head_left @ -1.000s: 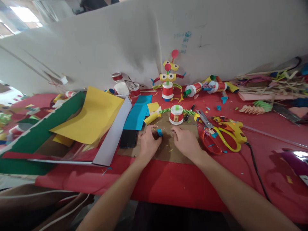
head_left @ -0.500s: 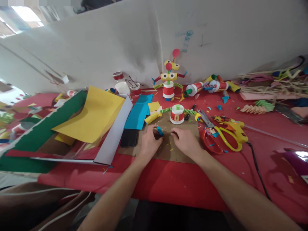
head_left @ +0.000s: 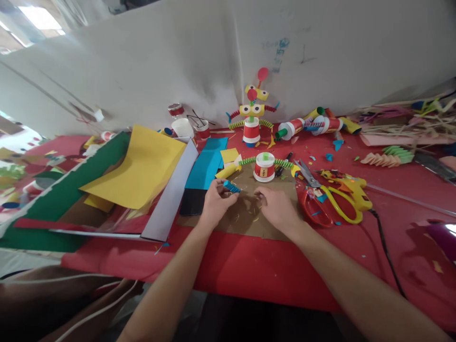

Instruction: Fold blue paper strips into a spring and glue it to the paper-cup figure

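My left hand (head_left: 218, 203) pinches a small blue accordion-folded paper strip (head_left: 231, 186) between thumb and fingers. Across from it, my right hand (head_left: 276, 204) has its fingertips pressed together; whatever they may hold is too small to make out. Both hands are over a brown cardboard sheet (head_left: 245, 216). Just behind them stands an upside-down red and white paper cup (head_left: 264, 168) with green folded-paper arms, a yellow paper tube (head_left: 227, 171) by its left arm. Scissors with red and yellow handles (head_left: 340, 205) lie right of my right hand.
A yellow glue gun (head_left: 356, 190) with a black cord lies at the right. Left are blue paper sheets (head_left: 204, 166), a black phone (head_left: 192, 202) and a green-sided box (head_left: 76, 185) with yellow paper (head_left: 133, 166). Finished cup figures (head_left: 251, 128) stand by the wall.
My left hand has turned and shifted slightly left and up, so more of the blue folded strip shows. My right hand stays nearly in place, fingertips still together.
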A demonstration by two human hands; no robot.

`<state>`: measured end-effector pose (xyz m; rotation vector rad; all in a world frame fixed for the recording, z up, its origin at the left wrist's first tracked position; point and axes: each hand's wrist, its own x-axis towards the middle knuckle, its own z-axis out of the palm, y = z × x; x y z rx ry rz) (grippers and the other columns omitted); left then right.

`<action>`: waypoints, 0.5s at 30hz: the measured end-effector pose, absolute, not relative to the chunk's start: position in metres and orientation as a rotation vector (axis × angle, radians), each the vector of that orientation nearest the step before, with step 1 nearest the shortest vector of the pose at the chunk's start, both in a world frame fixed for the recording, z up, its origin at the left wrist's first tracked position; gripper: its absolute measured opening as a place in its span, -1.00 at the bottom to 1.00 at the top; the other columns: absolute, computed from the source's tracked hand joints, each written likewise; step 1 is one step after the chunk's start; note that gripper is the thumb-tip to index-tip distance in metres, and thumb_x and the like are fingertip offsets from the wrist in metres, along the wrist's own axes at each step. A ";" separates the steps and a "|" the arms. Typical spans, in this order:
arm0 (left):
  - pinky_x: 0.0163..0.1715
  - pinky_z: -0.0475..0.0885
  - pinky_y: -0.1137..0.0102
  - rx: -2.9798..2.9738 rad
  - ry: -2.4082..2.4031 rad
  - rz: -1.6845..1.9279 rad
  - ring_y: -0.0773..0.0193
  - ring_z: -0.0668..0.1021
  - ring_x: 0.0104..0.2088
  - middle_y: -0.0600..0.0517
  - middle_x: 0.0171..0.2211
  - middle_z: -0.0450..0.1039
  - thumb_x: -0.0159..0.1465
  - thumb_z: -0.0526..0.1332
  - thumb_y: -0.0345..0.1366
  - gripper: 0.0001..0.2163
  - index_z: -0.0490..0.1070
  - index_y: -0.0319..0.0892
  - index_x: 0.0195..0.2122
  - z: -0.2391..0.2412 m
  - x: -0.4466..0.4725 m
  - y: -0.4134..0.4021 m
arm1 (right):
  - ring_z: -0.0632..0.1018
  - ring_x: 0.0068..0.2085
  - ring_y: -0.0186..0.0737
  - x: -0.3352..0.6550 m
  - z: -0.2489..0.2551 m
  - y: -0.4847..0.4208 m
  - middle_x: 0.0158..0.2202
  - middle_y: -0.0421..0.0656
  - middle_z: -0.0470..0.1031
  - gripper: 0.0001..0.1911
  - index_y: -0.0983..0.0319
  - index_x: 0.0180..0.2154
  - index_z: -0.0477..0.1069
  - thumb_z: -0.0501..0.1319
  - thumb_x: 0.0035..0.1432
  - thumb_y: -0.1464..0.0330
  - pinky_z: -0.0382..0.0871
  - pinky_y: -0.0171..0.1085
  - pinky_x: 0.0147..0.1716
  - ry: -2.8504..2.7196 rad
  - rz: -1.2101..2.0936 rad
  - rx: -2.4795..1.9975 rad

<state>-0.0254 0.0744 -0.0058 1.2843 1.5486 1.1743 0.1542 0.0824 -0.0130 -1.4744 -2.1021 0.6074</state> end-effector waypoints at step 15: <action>-0.24 0.35 0.43 0.806 0.773 1.098 0.40 0.48 -0.34 0.03 -0.31 0.47 0.08 0.33 -0.41 -0.76 0.49 -0.19 -0.20 0.026 0.002 0.098 | 0.52 -0.30 -0.23 0.149 -0.002 0.082 -0.27 -0.16 0.50 -0.79 0.16 -0.24 0.38 0.29 0.04 0.29 0.42 -0.21 -0.28 -1.315 1.033 -0.994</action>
